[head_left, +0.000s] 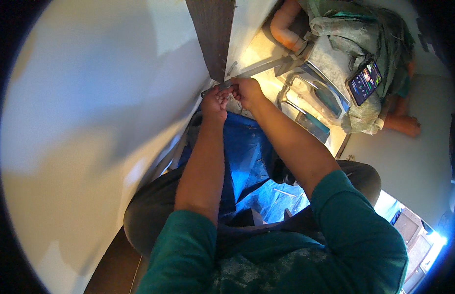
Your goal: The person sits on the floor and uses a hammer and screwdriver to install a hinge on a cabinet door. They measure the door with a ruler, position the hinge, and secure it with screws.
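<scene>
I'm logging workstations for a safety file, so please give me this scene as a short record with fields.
Left hand: left hand, fingers closed on a long flat grey strip near one end
Right hand: right hand, fingers on the same strip, beside the left
Above the hands: foot of a dark brown post
Left side: white wall
Right side: smartphone, screen lit, resting on crumpled grey cloth
Below the hands: blue plastic sheet
Unclear: the strip's material
</scene>
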A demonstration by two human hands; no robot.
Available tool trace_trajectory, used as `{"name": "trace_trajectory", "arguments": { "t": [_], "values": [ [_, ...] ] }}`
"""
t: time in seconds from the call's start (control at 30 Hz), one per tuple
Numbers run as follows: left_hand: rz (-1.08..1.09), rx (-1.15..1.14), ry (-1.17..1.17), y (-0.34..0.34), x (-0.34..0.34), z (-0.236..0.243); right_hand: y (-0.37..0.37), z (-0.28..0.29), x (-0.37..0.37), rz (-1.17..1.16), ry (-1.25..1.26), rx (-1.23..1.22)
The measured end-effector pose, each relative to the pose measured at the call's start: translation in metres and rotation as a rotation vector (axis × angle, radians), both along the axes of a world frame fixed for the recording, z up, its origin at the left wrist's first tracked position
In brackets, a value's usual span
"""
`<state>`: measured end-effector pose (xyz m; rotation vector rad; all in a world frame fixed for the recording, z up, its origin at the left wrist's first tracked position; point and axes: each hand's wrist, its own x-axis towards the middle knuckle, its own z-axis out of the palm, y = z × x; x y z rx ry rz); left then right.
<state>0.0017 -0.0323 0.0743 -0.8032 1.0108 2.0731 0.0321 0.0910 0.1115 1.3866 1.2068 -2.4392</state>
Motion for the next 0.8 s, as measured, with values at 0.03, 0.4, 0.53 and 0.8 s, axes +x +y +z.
{"name": "trace_trajectory", "arguments": {
  "t": [0.03,0.4,0.53,0.8],
  "values": [
    [0.01,0.008,-0.004,0.002,0.002,0.008,0.001,0.006,0.0,-0.005,-0.005,0.028],
    [0.02,0.093,0.083,-0.002,0.008,0.04,0.0,0.057,0.001,0.041,0.125,0.091],
    [0.03,0.067,0.097,0.001,0.009,0.058,0.0,0.07,0.002,0.059,0.154,0.126],
    [0.066,0.054,0.123,0.003,0.014,0.093,-0.001,0.106,0.002,0.029,0.162,0.129]
  ]
}}
